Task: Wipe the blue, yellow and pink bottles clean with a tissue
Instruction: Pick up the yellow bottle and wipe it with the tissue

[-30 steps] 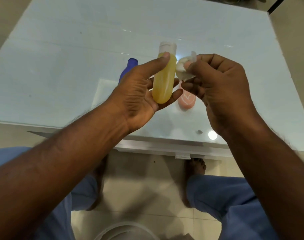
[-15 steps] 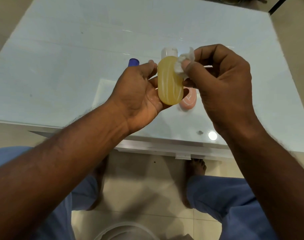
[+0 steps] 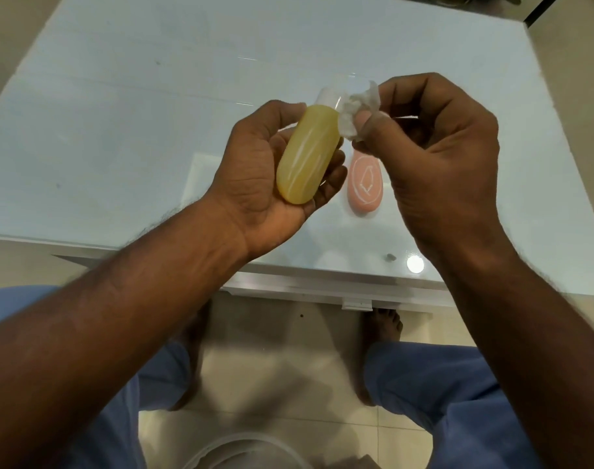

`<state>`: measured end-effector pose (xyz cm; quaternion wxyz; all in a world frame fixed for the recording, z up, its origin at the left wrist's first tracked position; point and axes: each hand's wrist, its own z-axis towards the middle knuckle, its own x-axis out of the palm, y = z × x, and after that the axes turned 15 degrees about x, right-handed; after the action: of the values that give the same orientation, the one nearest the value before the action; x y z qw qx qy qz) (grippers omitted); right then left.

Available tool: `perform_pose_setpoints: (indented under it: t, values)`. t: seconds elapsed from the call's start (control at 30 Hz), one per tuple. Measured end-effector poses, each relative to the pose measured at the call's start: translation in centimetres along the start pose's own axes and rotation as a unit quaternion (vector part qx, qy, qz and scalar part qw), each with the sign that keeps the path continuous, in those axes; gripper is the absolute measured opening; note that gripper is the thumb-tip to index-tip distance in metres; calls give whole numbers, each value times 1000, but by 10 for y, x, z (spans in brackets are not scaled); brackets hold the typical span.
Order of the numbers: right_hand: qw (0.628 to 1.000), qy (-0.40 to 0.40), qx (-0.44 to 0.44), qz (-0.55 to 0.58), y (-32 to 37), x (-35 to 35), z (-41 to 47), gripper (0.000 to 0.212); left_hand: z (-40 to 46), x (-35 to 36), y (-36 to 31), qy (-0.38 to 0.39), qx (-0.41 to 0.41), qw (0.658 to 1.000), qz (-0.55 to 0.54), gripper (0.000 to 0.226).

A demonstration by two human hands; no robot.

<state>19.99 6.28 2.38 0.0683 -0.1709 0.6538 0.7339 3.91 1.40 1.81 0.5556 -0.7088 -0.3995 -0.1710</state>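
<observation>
My left hand (image 3: 255, 184) grips the yellow bottle (image 3: 307, 157) above the glass table, its clear cap pointing away from me. A crumpled white tissue (image 3: 356, 111) is pinched in my right hand (image 3: 437, 164) and presses against the bottle's neck, just under the cap. The pink bottle (image 3: 364, 184) lies flat on the table between my two hands, its upper end covered by my right thumb. The blue bottle is hidden behind my left hand.
The pale glass table (image 3: 119, 130) ends in a near edge (image 3: 322, 282) just below my wrists. My knees and bare feet show on the tiled floor under it. A round pale container rim (image 3: 244, 451) sits at the bottom of the view.
My left hand has turned the yellow bottle and tilted its base toward me. My right hand has moved the tissue up to the neck. The blue bottle's cap has slipped out of sight.
</observation>
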Motion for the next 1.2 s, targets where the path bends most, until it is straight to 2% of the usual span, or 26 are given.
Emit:
perform_pose_setpoints:
  t: [0.13, 0.33, 0.5, 0.63, 0.77, 0.83, 0.9, 1.0, 1.1, 1.2]
  values:
    - [999, -1, -34, -38, 0, 1, -1, 13, -2, 2, 4, -11, 13, 999, 43, 41]
    - [995, 28, -76, -59, -1, 8, -8, 12, -1, 0, 9, -27, 34, 996, 72, 45]
    - [990, 77, -93, -70, -1, 10, -12, 11, 0, -2, 12, -20, 54, 997, 45, 13]
    - [984, 110, -114, -86, -4, 11, -15, 12, 1, -2, 11, -22, 50, 998, 25, 19]
    - [968, 179, -136, -108, -4, 11, -18, 13, 8, -5, 4, -17, 30, 999, 18, 26]
    - [955, 208, -136, -159, -5, 9, -18, 13, 11, -7, 1, -12, 16, 1000, 9, 30]
    - [957, 219, -115, -153, -4, 6, -17, 12, 12, -7, 0, -20, 15, 1000, -7, 36]
    - [983, 154, -78, -57, 1, 0, -11, 7, 9, -4, 2, -32, 28, 999, -20, 53]
    - [994, 47, -86, -48, 1, -4, -1, 7, 7, -3, 5, -30, 48, 998, 30, 41]
    - [993, 29, -88, -72, -4, 0, -1, 13, 5, -3, 8, -23, 56, 997, 49, 36]
